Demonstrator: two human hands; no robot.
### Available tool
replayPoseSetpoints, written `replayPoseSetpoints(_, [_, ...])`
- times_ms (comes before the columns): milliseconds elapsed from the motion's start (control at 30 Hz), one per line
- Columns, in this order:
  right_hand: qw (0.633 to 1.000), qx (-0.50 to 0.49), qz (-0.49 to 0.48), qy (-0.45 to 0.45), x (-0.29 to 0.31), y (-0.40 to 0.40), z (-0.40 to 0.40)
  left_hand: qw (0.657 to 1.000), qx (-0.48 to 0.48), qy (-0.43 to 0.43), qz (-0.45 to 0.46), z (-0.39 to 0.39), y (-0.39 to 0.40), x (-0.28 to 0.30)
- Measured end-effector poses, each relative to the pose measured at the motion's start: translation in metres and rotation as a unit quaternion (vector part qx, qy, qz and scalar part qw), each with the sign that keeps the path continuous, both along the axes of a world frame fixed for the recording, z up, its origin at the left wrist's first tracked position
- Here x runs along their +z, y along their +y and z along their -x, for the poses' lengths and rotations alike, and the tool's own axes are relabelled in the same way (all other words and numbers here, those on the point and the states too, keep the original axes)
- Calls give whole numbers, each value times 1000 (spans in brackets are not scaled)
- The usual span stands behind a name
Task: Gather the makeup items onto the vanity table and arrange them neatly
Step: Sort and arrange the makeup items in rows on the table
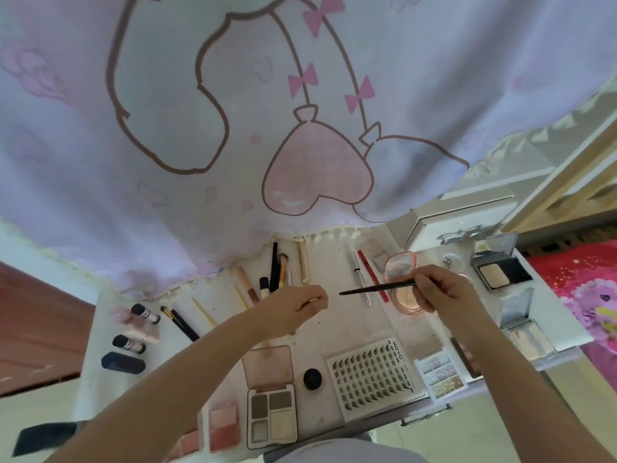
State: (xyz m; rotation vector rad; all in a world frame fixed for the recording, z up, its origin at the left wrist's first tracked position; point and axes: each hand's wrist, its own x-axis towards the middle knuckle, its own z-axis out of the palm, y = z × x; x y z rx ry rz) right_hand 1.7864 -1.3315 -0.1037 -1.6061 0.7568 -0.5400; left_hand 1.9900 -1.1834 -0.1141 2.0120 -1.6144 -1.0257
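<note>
1. The right hand (444, 292) pinches a thin black brush (377, 289) by its back end, with the tip pointing toward 9 o'clock. It hangs above the vanity table (337, 315), right over the silver pen (362, 279) and red pencil (372, 275).
2. The left hand (300, 307) is curled up near the middle of the table. Looks like something slim and pale sits between the fingers, but honestly can't tell what, or if it's really gripped.
3. Risk-wise, that brush is held way out at the end, so it could easily swing and knock the pen and pencil out of line, or slip and roll toward the pink compact (400, 279) at 1 o'clock.
4. The left forearm crosses low over the open eyeshadow palette (272, 396) at 6 o'clock. Dragging it back could smear powder or flip the lid.
5. Containers: the palette shows four pans, two brown up top and two pale below. The lash tray (374, 375) at 5 o'clock is packed with rows of lash clusters. The black compact (504, 272) at 2 o'clock is open with a beige powder pan inside.
</note>
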Motion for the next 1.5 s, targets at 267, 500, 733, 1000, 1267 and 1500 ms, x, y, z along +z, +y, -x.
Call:
replayPoseSetpoints(267, [998,-24,-38,-49,6,-4,6,998,40,-40,-5,-6,-4,6])
replayPoseSetpoints(500, [995,4,-87,-38,-1,14,-4,1000,12,-1,12,12,-8,13])
replayPoseSetpoints(733, [992,-17,-118,-30,-8,19,-3,1000,8,17,-5,15,-12,8])
replayPoseSetpoints(1000, [989,-42,-139,-39,-16,18,-3,999,1,24,-21,12,-21,-5])
replayPoseSetpoints(1267, [987,-33,-152,-31,-19,13,-11,998,14,57,-33,6,-26,-8])
replayPoseSetpoints(1500, [988,11,-150,28,-24,17,-22,998,-26,28,-43,3,-29,-15])
